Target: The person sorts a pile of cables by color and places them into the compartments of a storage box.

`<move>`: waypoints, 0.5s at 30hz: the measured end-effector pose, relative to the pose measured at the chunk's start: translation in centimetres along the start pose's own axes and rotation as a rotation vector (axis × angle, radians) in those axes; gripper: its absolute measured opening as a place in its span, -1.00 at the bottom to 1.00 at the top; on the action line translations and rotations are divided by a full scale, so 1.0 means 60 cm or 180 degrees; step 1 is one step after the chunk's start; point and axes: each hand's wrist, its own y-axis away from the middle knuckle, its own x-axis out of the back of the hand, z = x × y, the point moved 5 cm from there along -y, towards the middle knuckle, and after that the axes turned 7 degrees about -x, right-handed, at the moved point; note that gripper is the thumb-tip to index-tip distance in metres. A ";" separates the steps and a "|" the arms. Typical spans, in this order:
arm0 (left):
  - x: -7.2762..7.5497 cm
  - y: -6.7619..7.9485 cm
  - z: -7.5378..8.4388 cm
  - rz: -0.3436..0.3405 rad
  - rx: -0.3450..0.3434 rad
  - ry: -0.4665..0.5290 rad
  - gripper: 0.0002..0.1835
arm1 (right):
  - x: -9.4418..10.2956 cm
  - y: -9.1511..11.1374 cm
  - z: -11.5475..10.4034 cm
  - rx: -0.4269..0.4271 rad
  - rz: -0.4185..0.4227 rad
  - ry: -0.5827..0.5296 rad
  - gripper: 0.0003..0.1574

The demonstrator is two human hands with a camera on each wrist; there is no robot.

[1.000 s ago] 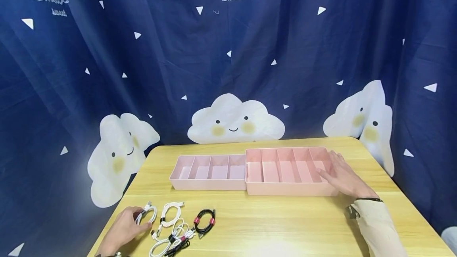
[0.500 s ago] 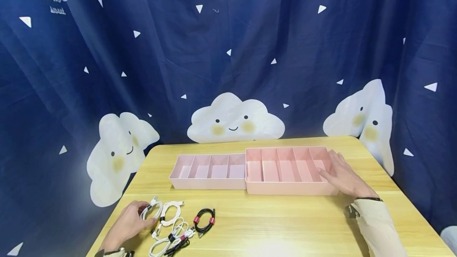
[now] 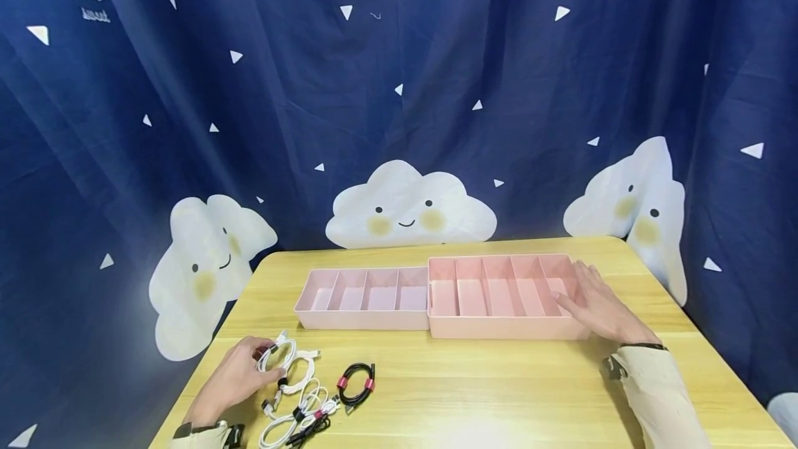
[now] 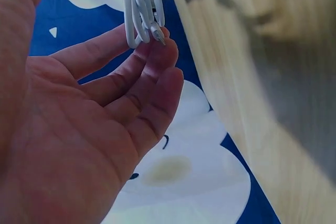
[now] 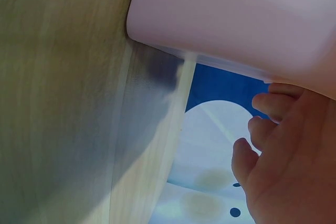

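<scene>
My left hand (image 3: 240,373) pinches a coiled white charging cable (image 3: 274,355), held up at the left above the table. In the left wrist view, the same cable (image 4: 137,6) hangs in several loops at the fingertips, with a metal plug end showing. My right hand (image 3: 601,307) rests against the right end of the pink divided box (image 3: 511,328). Its thumb lies over the rim and its relaxed fingers lie along the outer side. The right wrist view shows the box wall (image 5: 226,19) above those fingers (image 5: 244,161); the thumb is hidden there.
A pale lilac divided box (image 3: 364,321) adjoins the pink one on its left. Near the left hand lie another coiled white cable (image 3: 301,388), a tangle of white cables (image 3: 280,432), a short black cable (image 3: 312,428) and a black coil with red ties (image 3: 343,383). A blue curtain (image 3: 399,123) hangs behind.
My left hand has moved up and to the right with the white cable, which now overlaps the neighbouring white coil in view. The right hand and both boxes have stayed in place.
</scene>
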 end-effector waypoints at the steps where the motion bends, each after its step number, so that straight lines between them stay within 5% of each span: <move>1: 0.000 -0.002 0.003 -0.0017 0.0010 0.0024 -0.35 | 0.000 0.000 0.000 -0.0005 -0.0002 0.0004 0.22; 15: 0.003 -0.033 0.048 0.0005 -0.0149 0.0079 -0.40 | -0.002 -0.007 0.007 -0.0033 0.0061 0.0163 0.22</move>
